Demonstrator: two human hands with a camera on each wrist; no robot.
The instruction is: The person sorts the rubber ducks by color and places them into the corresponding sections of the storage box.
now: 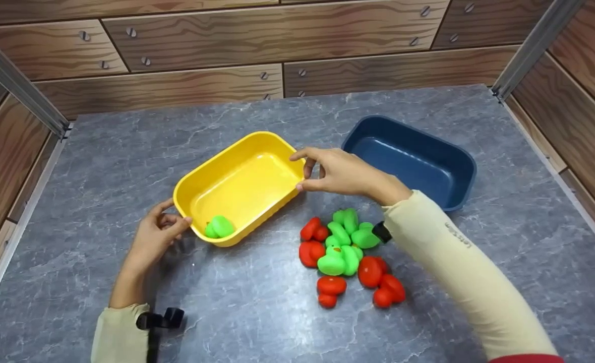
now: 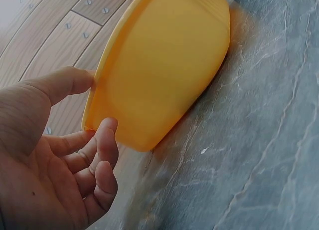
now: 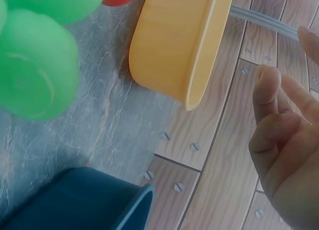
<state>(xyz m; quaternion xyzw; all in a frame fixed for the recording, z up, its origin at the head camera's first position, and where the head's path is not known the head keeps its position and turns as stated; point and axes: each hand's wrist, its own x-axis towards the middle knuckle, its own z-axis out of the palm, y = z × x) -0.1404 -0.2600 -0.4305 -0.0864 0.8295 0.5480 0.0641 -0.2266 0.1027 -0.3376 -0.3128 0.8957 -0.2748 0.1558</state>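
Observation:
A yellow plastic tub (image 1: 237, 176) stands slanted on the table with one green rubber duck (image 1: 220, 227) in its near left corner. My left hand (image 1: 154, 234) grips the rim at the tub's left end. In the left wrist view, the thumb and a finger of that hand (image 2: 65, 145) meet the tub's (image 2: 164, 65) rim while the other fingers curl loosely. At the tub's right end is my right hand (image 1: 345, 171), thumb and index finger spread apart. The right wrist view shows this hand (image 3: 289, 140) holding nothing, with a gap to the tub (image 3: 169, 45).
A dark blue tub (image 1: 408, 156) stands at the back right, partly behind the right forearm. Several green rubber ducks (image 1: 343, 232) and several red rubber ducks (image 1: 370, 272) lie in a cluster before it. Wood-patterned walls (image 1: 277, 35) border the grey marbled table (image 1: 247, 312).

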